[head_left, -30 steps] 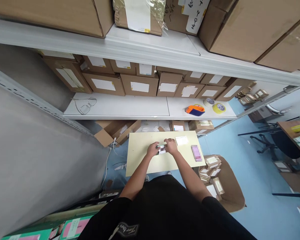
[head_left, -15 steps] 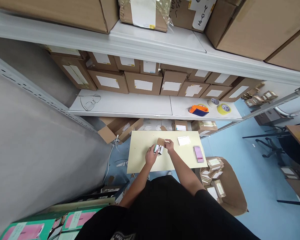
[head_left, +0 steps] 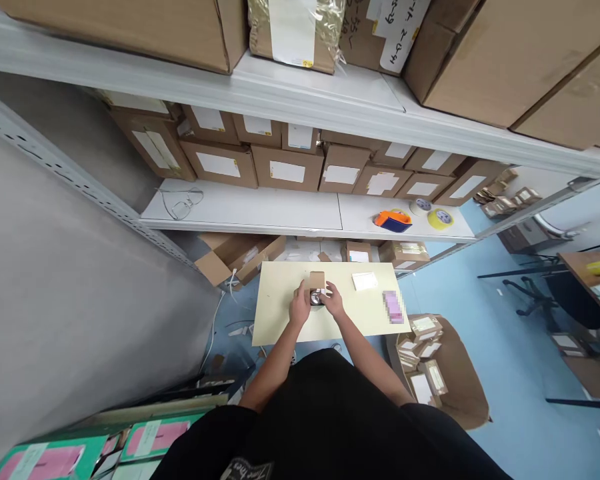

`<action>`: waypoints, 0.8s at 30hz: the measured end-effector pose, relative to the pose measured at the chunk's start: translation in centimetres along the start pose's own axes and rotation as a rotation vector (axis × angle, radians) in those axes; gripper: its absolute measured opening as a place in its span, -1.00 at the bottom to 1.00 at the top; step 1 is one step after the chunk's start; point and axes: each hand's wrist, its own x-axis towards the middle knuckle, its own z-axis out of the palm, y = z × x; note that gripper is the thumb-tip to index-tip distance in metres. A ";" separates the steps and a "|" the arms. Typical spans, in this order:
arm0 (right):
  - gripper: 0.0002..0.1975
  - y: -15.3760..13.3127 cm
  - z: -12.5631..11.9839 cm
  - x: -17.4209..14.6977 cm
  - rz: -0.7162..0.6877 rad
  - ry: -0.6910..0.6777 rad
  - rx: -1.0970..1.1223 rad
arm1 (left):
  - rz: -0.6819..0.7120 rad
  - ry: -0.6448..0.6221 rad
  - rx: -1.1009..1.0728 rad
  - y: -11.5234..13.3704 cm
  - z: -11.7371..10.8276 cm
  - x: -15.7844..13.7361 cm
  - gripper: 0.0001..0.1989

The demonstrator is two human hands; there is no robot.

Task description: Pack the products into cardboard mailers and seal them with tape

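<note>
On the pale yellow tabletop (head_left: pixel 280 320) stands a small cardboard box (head_left: pixel 317 279) with its brown flap raised. A round, shiny thing (head_left: pixel 315 298) shows in the box's opening; its kind is too small to make out. My left hand (head_left: pixel 300 305) closes round the left side of the box. At the right side, my right hand (head_left: pixel 333 300) has its fingers bent against the box, with the thumb close to the shiny thing. A white flat card or pad (head_left: pixel 365 281) lies right of my hands, and a pink-purple blurred packet (head_left: pixel 393 307) lies nearer the right edge.
Behind the table, a white shelf (head_left: pixel 260 208) bears labelled cartons (head_left: pixel 287 168), an orange-and-blue tape dispenser (head_left: pixel 393 221) and tape rolls (head_left: pixel 439 218). A large open carton (head_left: pixel 463 373) of small boxes stands right of the table. An open carton (head_left: pixel 215 267) sits behind left.
Both hands have turned the small box so that its opening faces me and its flap stands up. My right hand has moved from the flap to the box's right side.
</note>
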 end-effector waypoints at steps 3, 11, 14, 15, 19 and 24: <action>-0.26 0.7 -0.1 -1.3 -0.041 -0.039 0.009 | 0.036 -0.057 0.106 0.0 -0.1 0.3 -0.27; -0.52 0.7 -0.9 -1.9 -0.156 -0.011 -0.048 | 0.187 -0.310 0.127 -1.5 -1.1 0.8 -0.18; -0.52 0.9 -1.0 -1.9 -0.166 -0.022 -0.104 | 0.197 -0.343 0.124 -1.7 -1.3 0.8 -0.05; -0.56 0.9 -1.0 -1.9 -0.165 -0.035 -0.121 | 0.196 -0.335 0.122 -1.7 -1.3 0.9 -0.04; -0.66 0.6 -0.9 -1.8 -0.164 -0.079 -0.262 | 0.166 -0.293 0.111 -1.2 -0.8 1.5 -0.14; -0.48 -0.5 -0.5 -1.5 -0.202 -0.100 -0.618 | 0.192 -0.223 -0.020 -1.2 0.3 1.8 -0.23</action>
